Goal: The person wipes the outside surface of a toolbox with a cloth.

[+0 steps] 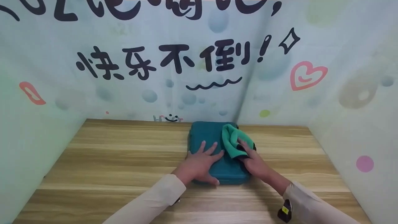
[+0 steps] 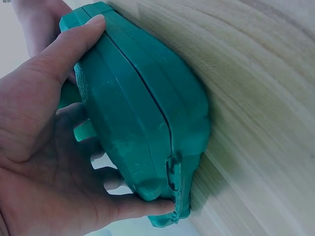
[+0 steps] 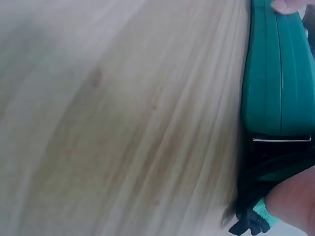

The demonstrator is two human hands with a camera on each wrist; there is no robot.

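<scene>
A teal hard case (image 1: pixel 206 132) with rounded corners lies flat on the wooden table, against the back wall. My left hand (image 1: pixel 199 163) rests on its lid with the fingers spread; in the left wrist view the thumb (image 2: pixel 74 44) lies on the case's front side (image 2: pixel 133 98), near the seam. My right hand (image 1: pixel 256 165) holds a folded green cloth (image 1: pixel 230 138) with dark edging against the right part of the lid. In the right wrist view, a dark band (image 3: pixel 275 157) shows beside the case, and only part of that hand is visible.
The wood-grain table (image 1: pixel 124 149) stretches to both sides of the case. Behind it hangs a pale printed backdrop (image 1: pixel 130 102) with dark lettering, and pale side walls flank the table. A small black object with a yellow mark (image 1: pixel 285 211) sits at the right sleeve.
</scene>
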